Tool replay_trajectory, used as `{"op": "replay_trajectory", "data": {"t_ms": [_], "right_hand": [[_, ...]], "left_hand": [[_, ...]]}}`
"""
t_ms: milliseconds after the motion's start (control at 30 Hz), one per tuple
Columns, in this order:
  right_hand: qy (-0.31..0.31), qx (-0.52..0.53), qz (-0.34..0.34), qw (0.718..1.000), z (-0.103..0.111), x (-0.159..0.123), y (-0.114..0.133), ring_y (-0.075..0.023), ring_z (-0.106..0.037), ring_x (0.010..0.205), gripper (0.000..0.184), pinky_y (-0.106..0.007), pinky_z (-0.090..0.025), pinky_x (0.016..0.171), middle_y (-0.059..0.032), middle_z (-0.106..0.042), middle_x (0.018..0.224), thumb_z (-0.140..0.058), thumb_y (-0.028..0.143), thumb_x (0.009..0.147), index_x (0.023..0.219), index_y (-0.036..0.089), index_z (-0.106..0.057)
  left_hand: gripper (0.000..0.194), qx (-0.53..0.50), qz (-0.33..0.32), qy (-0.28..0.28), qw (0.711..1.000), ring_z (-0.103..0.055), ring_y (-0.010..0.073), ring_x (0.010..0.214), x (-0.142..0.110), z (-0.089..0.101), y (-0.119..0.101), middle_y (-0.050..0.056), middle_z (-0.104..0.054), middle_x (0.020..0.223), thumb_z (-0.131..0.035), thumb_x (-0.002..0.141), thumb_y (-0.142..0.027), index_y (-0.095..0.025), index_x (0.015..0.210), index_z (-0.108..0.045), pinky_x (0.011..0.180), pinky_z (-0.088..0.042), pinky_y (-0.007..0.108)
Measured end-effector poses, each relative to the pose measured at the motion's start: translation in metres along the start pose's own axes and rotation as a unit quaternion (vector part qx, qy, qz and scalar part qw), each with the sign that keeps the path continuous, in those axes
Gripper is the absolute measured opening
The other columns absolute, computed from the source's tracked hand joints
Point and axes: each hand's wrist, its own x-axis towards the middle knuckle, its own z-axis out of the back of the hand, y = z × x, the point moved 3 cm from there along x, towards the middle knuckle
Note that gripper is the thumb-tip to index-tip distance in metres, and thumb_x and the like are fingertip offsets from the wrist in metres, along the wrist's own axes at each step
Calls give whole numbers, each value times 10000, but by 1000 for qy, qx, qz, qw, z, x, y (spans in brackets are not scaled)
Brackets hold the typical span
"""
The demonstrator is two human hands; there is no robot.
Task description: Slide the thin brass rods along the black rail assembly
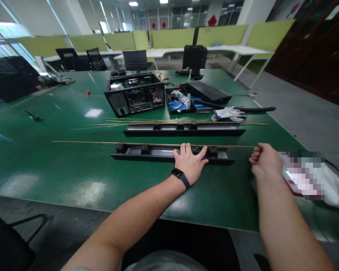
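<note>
My left hand (188,162) lies with fingers spread over a long black channel bar (158,157) with black blocks set along it and a pale inner strip. Its fingertips reach the bar's far edge, by a thin brass-coloured rod (81,142). That rod runs lengthwise along the bar and sticks out beyond both ends. At its right end, my right hand (266,160) is closed in a pinch on the rod. Farther back sits a second, similar black bar (186,132), with several more thin rods (115,124) lying along and behind it.
Behind the bars stand an open computer case (135,96) and a black tray (183,110) with gloves (179,101). White gloves (228,113) and a black tube (260,109) lie to the right. A brush (34,116) is on the left; a partly blurred bag (332,180) sits near my right arm.
</note>
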Motion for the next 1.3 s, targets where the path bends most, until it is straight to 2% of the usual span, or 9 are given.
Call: {"op": "replay_trajectory", "data": {"t_ms": [67, 133, 333, 567, 733, 900, 1000, 1133, 1300], "right_hand": [[-59, -6, 12, 998, 4, -2, 4, -60, -398, 474, 266, -204, -247, 374, 46, -519, 651, -695, 144, 912, 722, 212, -522], [-91, -7, 18, 996, 6, -5, 8, -63, -416, 486, 259, -201, -256, 374, 43, -529, 663, -670, 121, 922, 722, 208, -531], [-90, 8, 25, 996, 4, -12, 13, -69, -394, 472, 302, -207, -237, 362, 48, -485, 625, -570, 72, 976, 706, 205, -543], [35, 14, -10, 999, -9, -12, -1, -60, -406, 484, 249, -171, -263, 379, 13, -521, 626, -615, 116, 972, 730, 166, -644], [121, -3, -11, 993, -14, -8, -10, -81, -445, 495, 178, -168, -302, 396, -9, -571, 622, -770, 274, 908, 780, 194, -676], [217, -56, -34, 974, -19, -12, -20, -98, -478, 504, 238, -193, -339, 416, -20, -601, 622, -854, 385, 811, 776, 213, -694], [266, -95, -20, 959, -23, -20, -24, -108, -501, 527, 330, -215, -377, 455, -23, -603, 614, -914, 461, 759, 757, 201, -712], [297, -95, 16, 950, -28, -30, -25, -139, -574, 602, 432, -248, -464, 546, -22, -627, 646, -1010, 514, 680, 770, 197, -730], [301, -88, -9, 950, -28, -32, -24, -143, -583, 602, 401, -247, -443, 524, -25, -628, 651, -1003, 477, 686, 795, 195, -741]], "left_hand": [[534, -1, -1, -1, 1000, -506, 395, 1542, 0, 0, 1, 189, -599, 1659, -545, 1128, -659, -540, 1647, -587, 1115, -470, 625], [535, -2, 0, -1, 1000, -508, 394, 1542, 0, 0, 1, 189, -600, 1657, -551, 1127, -656, -540, 1648, -586, 1117, -470, 626], [532, -2, 0, 1, 1000, -509, 398, 1540, 0, -1, 1, 188, -597, 1659, -545, 1127, -661, -542, 1644, -590, 1118, -473, 633], [531, 0, 2, 0, 1000, -500, 393, 1542, -1, 0, 0, 186, -592, 1661, -545, 1127, -659, -545, 1644, -586, 1118, -469, 624], [531, -2, 2, 4, 1000, -488, 393, 1535, -1, 0, 1, 170, -592, 1659, -527, 1133, -654, -541, 1649, -583, 1125, -457, 617], [531, -3, 2, 1, 1000, -478, 387, 1542, -1, 1, 0, 172, -591, 1659, -526, 1134, -653, -535, 1648, -586, 1127, -453, 611], [532, -4, 3, 1, 1000, -479, 389, 1540, 0, 1, 0, 174, -591, 1659, -534, 1130, -658, -538, 1645, -588, 1124, -456, 614], [534, -2, 1, -1, 1000, -493, 390, 1532, 0, 0, 0, 177, -593, 1655, -543, 1128, -656, -536, 1645, -587, 1122, -460, 619], [531, -2, 1, -5, 1000, -494, 393, 1531, 0, -1, 0, 180, -595, 1649, -539, 1127, -660, -532, 1639, -595, 1119, -462, 618]]}}
